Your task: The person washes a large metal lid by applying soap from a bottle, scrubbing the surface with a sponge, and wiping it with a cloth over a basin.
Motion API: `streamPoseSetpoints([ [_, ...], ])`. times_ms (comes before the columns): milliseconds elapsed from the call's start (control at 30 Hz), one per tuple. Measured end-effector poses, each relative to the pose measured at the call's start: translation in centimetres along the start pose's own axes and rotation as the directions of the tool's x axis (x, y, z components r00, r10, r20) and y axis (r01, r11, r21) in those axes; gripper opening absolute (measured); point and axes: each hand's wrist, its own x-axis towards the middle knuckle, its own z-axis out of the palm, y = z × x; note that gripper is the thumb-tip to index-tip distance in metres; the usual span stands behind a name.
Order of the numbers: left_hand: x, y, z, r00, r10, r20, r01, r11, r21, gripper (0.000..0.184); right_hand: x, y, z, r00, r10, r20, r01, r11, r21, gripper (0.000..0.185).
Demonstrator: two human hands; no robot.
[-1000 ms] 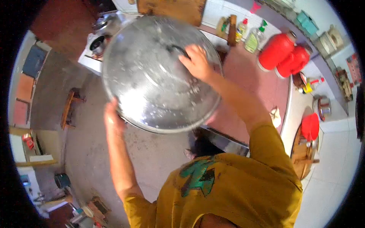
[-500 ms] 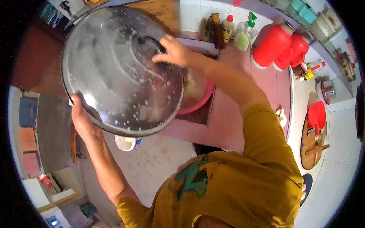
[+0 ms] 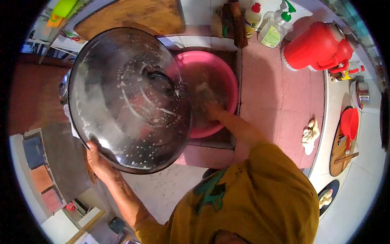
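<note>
A large, shiny domed pot lid (image 3: 122,105) with a dark loop handle fills the left of the view. It is tilted and spotted with white suds. My left hand (image 3: 96,158) grips its lower left rim; part of the fingers is behind the lid. Beside the lid, a pink basin (image 3: 232,87) of cloudy water sits in the tiled sink. My right hand (image 3: 213,110) dips into this water. Its fingers are blurred and partly under the surface, so whether they hold anything cannot be made out. The lid covers the basin's left side.
A wooden board (image 3: 130,18) leans behind the sink. Along the back stand a soap pump bottle (image 3: 273,34), a yellow bottle (image 3: 252,18) and red thermos flasks (image 3: 310,49). A white cloth (image 3: 310,136) lies at the pink counter's (image 3: 260,81) right edge.
My right hand has left the lid near its handle and gone down into the basin's water. The lid sits lower in view, uncovering more of the basin. My left hand keeps its hold on the rim.
</note>
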Motion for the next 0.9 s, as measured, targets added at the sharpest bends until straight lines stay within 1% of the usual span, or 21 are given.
streamPoseSetpoints([
  [33,0.3,-0.2,-0.1,1.0,0.019,0.006,-0.019,1.0,-0.006,0.044,0.4,0.1,0.8,0.998,0.068,-0.002,-0.068,0.998,0.016,0.055],
  [67,0.8,-0.7,-0.7,0.998,0.006,-0.057,-0.004,0.999,0.037,0.044,0.7,-0.3,1.9,0.994,0.101,-0.035,-0.102,0.995,-0.017,0.053],
  [133,1.3,-0.7,-1.1,0.997,-0.058,-0.058,0.062,0.995,0.077,0.044,1.9,-0.3,4.9,0.981,0.154,-0.12,-0.165,0.982,-0.087,0.048],
  [167,1.4,-0.7,-1.2,0.994,-0.09,-0.058,0.095,0.991,0.097,0.044,2.3,0.1,5.8,0.973,0.174,-0.15,-0.189,0.978,-0.091,0.046],
  [233,1.6,-0.9,-1.3,0.995,-0.082,-0.061,0.087,0.992,0.09,0.046,2.5,0.7,5.2,0.966,0.192,-0.172,-0.206,0.976,-0.07,0.043],
  [300,1.9,-1.3,-1.7,0.996,-0.068,-0.065,0.072,0.995,0.07,0.048,2.9,0.7,5.4,0.96,0.22,-0.174,-0.23,0.972,-0.042,0.04],
  [333,2.1,-1.6,-2.2,0.996,-0.067,-0.064,0.071,0.995,0.069,0.049,2.6,-0.3,3.7,0.946,0.31,-0.091,-0.299,0.947,0.116,0.038],
  [367,2.5,-2.2,-2.7,0.996,-0.064,-0.062,0.068,0.996,0.063,0.05,3.7,0.6,5.7,0.975,0.219,-0.025,-0.217,0.972,0.086,0.037],
  [400,2.9,-2.5,-3.1,0.996,-0.062,-0.058,0.065,0.996,0.056,0.051,3.2,0.1,5.3,0.975,0.219,-0.035,-0.217,0.975,0.041,0.037],
  [500,3.3,-2.6,-3.4,0.997,-0.066,0.043,0.065,0.998,0.013,0.052,1.3,-1.3,2.3,0.987,0.159,-0.028,-0.161,0.979,-0.126,0.038],
  [533,3.6,-3.0,-3.7,0.998,-0.046,0.041,0.045,0.999,0.031,0.051,1.1,-1.3,3.1,0.987,0.145,-0.064,-0.153,0.975,-0.16,0.039],
  [600,4.6,-3.8,-4.1,0.999,0.002,0.051,-0.005,0.998,0.062,0.05,3.7,-0.6,10.9,0.923,0.167,-0.346,-0.27,0.923,-0.274,0.042],
  [667,4.7,-3.5,-4.1,0.997,-0.008,0.077,0.003,0.998,0.069,0.048,4.7,-0.2,13.6,0.853,0.273,-0.444,-0.317,0.948,-0.024,0.045],
  [700,4.7,-3.5,-3.9,0.995,-0.015,0.102,0.009,0.998,0.064,0.047,5.0,0.2,12.8,0.84,0.375,-0.393,-0.285,0.92,0.27,0.047],
  [733,5.0,-3.6,-4.3,0.992,-0.071,0.105,0.065,0.996,0.061,0.046,4.8,0.6,11.6,0.829,0.453,-0.326,-0.231,0.811,0.538,0.048],
  [767,4.3,-3.0,-3.2,0.989,-0.053,0.138,0.052,0.999,0.008,0.046,3.5,0.0,9.8,0.85,0.421,-0.317,-0.285,0.873,0.397,0.048],
  [833,4.2,-2.5,-2.7,0.984,-0.017,0.177,0.012,0.999,0.03,0.044,-1.3,-3.7,3.3,0.896,0.36,-0.26,-0.349,0.933,0.089,0.048],
  [900,5.1,-3.5,-3.5,0.984,-0.026,0.174,0.02,0.999,0.032,0.042,-4.6,-5.4,-4.0,0.945,0.328,-0.01,-0.322,0.934,0.152,0.048],
])
